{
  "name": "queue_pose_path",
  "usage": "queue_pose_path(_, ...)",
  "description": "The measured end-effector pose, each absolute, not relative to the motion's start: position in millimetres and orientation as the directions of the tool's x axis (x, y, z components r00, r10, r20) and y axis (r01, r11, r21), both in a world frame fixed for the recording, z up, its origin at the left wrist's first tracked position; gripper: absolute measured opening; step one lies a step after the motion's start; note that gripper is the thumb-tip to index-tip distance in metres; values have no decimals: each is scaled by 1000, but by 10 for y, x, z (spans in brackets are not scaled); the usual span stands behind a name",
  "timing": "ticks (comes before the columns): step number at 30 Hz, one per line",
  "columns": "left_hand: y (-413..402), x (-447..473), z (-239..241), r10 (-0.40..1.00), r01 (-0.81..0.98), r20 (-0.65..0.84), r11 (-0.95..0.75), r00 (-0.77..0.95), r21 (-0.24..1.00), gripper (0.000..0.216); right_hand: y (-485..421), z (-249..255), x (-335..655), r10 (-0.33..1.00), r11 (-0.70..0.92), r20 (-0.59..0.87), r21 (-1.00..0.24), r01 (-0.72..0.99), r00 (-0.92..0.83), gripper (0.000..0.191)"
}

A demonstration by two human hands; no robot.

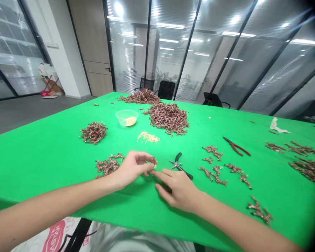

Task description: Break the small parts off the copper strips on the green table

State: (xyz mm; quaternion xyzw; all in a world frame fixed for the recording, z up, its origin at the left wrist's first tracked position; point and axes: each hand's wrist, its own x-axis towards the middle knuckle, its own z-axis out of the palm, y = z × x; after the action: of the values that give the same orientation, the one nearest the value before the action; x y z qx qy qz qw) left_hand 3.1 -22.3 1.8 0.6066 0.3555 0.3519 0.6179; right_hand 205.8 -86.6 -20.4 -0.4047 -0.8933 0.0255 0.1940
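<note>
Bench: the near edge crosses the lower frame beneath both forearms. Open green cloth lies at lower left and along the lower right. Clear bowl, upper centre, holds a small heap of tan grains; loose grains lie just below it. Left hand, centre frame, pinches a small brown piece between thumb and fingertips. Right hand is spread palm down, forefinger at the left fingertips, gripping nothing. The piece's long axis appears to point up-frame; too small to confirm. Black pliers lie just right.
</note>
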Motion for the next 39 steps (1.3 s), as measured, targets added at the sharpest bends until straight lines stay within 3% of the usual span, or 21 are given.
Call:
queue_pose_path(7,-221,39,12,867,-16,-25,37,498,999,28,-964,-115,2044,642,757,246,-57,651,-726,45)
queue_pose_path(11,-226,38,24,863,0,-51,59,502,998,29,-1161,-166,1958,434,870,353,76,488,-829,67)
queue_pose_path(14,-231,35,20,864,-2,-56,66,500,998,30,-1285,-224,1877,350,886,450,126,446,-822,52)
queue_pose_path(20,-223,33,-25,857,-17,-38,54,514,998,33,-1370,-214,1772,308,917,535,54,395,-787,21)
queue_pose_path(25,-223,32,-27,852,-15,-35,51,523,999,33,-1389,-251,1744,203,940,528,131,316,-825,24)
queue_pose_path(27,-229,34,-15,851,-11,-37,50,524,999,33,-1373,-268,1735,253,942,570,38,332,-782,24)
queue_pose_path(29,-233,35,-2,853,-4,-38,47,520,999,34,-1351,-255,1726,350,931,602,-138,339,-718,19)
queue_pose_path(33,-238,36,6,856,9,-33,33,515,999,34,-1328,-141,1722,547,815,508,-504,285,-665,9)
queue_pose_path(39,-257,33,6,856,16,-14,6,517,1000,32,-1230,-42,1791,696,676,425,-659,329,-578,10)
